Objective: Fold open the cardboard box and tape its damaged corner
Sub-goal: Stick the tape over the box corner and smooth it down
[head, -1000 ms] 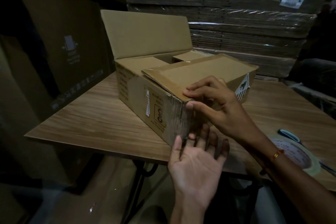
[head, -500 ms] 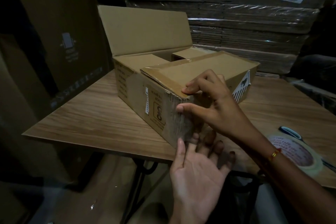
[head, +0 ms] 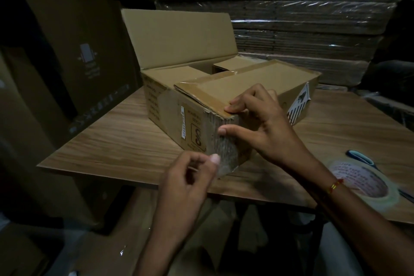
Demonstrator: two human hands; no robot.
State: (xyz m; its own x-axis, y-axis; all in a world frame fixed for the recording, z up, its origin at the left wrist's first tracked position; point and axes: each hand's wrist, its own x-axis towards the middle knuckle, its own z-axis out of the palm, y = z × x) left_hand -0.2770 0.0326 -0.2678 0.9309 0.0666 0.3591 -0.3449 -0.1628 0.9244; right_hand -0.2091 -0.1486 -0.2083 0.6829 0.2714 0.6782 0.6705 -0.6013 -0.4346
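Observation:
A brown cardboard box (head: 170,114) lies on the wooden table (head: 116,141), its far flap upright and its near flap folded down. Clear tape (head: 226,148) covers the box's near corner. My right hand (head: 266,123) rests on that corner, fingertips on the top edge and thumb pressed on the taped side. My left hand (head: 190,177) is just below the corner with fingers curled, thumb and forefinger pinching the tape's lower end.
A roll of clear tape (head: 367,184) lies at the table's right edge, with scissors (head: 360,159) behind it. Wrapped stacks of flat cardboard (head: 291,18) stand behind the table. Large cartons (head: 74,63) stand to the left.
My left hand has turned from open palm-up to curled fingers pinching the tape at the corner's bottom. My right hand stays on the corner, thumb a little lower.

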